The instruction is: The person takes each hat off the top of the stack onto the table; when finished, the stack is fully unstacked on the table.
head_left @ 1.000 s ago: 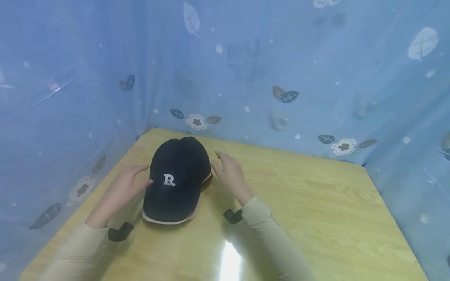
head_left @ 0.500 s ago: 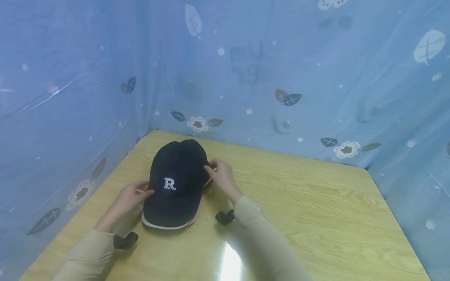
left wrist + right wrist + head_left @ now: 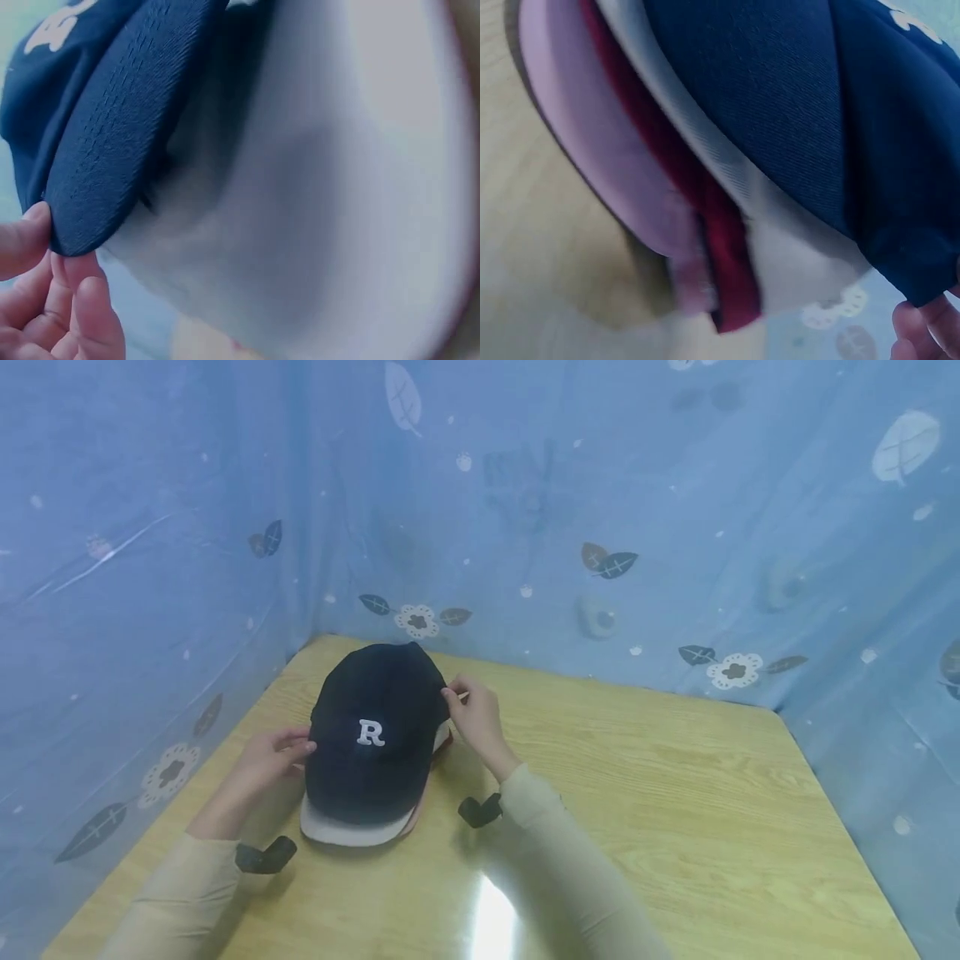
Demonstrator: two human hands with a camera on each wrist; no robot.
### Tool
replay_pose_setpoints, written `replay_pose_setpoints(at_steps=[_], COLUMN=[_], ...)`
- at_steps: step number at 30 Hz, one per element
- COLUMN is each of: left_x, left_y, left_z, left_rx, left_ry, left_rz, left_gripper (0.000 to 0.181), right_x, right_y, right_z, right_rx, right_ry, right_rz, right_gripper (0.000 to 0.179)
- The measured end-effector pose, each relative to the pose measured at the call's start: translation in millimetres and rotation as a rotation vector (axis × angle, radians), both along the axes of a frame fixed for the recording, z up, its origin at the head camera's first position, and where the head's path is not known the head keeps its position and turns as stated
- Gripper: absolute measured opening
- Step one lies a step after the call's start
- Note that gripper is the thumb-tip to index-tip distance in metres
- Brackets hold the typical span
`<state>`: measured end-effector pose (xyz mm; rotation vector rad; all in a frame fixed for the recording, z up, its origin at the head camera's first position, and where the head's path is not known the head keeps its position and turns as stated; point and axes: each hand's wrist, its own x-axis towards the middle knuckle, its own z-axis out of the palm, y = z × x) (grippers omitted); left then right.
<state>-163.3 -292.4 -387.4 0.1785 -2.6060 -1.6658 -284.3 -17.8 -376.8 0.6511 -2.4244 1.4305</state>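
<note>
A dark navy cap [image 3: 375, 689] with a white letter R on its front tops a stack of caps toward the table's left side. My left hand [image 3: 258, 764] pinches the corner of its brim, thumb above and fingers below, as the left wrist view shows. On the other side, my right hand [image 3: 480, 718] pinches the cap's lower edge. Space shows between the navy brim and the white cap [image 3: 300, 225] under it. The right wrist view also reveals a red cap [image 3: 724, 262] and a pink cap [image 3: 592, 142] lower in the stack.
The wooden table [image 3: 637, 793] stretches to the right of the stack. Blue patterned curtain [image 3: 487, 510] hangs along its back and sides, close to the caps at the left. Black wrist mounts [image 3: 266, 856] stick out below both hands.
Both hands have closed in from beside the stack and taken hold of the navy cap. It has risen and shifted slightly away, uncovering more of the white brim beneath.
</note>
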Motion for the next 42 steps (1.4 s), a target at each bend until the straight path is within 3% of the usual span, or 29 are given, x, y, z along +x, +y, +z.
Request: replay_pose_setpoints(at_steps=[6,9,13,16,20,23,28,35,42], left_x=[-10.7,-19.0,-32.7,-47.0,-64.6,-72.0,-81.2,-90.2,-103.7], left_y=[10.6,25.4,66.2,105.9,161.0,199.1,245.5,281.6,302.5], left_z=[26.7,37.5,49.2,47.5,33.1,17.3,-14.0,-50.4,-64.3], left_rx=[0.082,0.105,0.136,0.195,0.284,0.342,0.338,0.242,0.173], left_ry=[0.094,0.103,0.084,0.081,0.056,0.019,-0.041,-0.088,-0.093], left_rz=[0.018,0.036,0.039,0.022,0.0,-0.039,-0.123,-0.146,-0.148], left_gripper=[0.046,0.043,0.043,0.038,0.031,0.031,0.032,0.027,0.024], right_x=[-8.7,-15.7,-23.0,-24.7,-22.4,-18.3,-11.9,-11.9,-18.1], right_y=[17.0,33.2,70.1,106.5,158.0,195.0,242.9,281.2,297.7], right_z=[26.9,40.1,51.8,55.0,51.9,44.4,25.4,-8.8,-32.2], right_rx=[0.009,0.026,0.036,0.061,0.099,0.15,0.24,0.314,0.321], right_ry=[0.054,0.075,0.105,0.122,0.138,0.14,0.101,0.009,-0.088], right_rz=[-0.034,-0.053,-0.119,-0.183,-0.262,-0.32,-0.382,-0.393,-0.421], right_gripper=[0.011,0.012,0.013,0.014,0.015,0.017,0.021,0.021,0.023])
